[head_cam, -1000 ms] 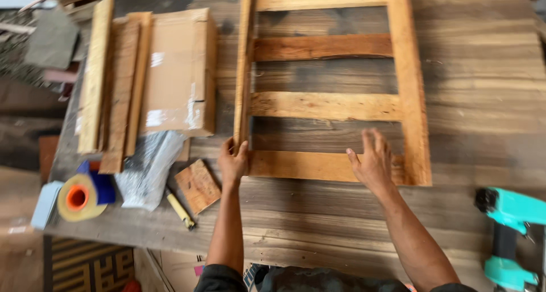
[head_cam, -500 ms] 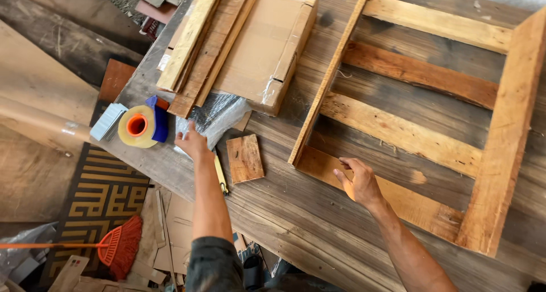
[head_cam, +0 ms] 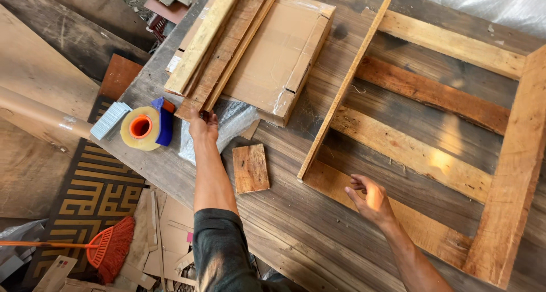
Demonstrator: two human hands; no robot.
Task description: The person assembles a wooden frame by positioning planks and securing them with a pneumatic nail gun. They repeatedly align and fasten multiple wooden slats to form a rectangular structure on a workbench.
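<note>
The left hand (head_cam: 203,126) reached to the near ends of the wooden slats (head_cam: 222,47) stacked on a flat cardboard box (head_cam: 278,58), fingers curled at the end of one slat; whether it gripped could not be told. Crumpled clear plastic (head_cam: 230,124) lay just beside that hand, with a tape dispenser (head_cam: 145,127) to its left and a small wood block (head_cam: 250,168) nearer the surface (head_cam: 296,223) edge. The right hand (head_cam: 369,198) hovered loosely open, grasping nothing, over the bottom board of the wooden frame (head_cam: 432,127).
</note>
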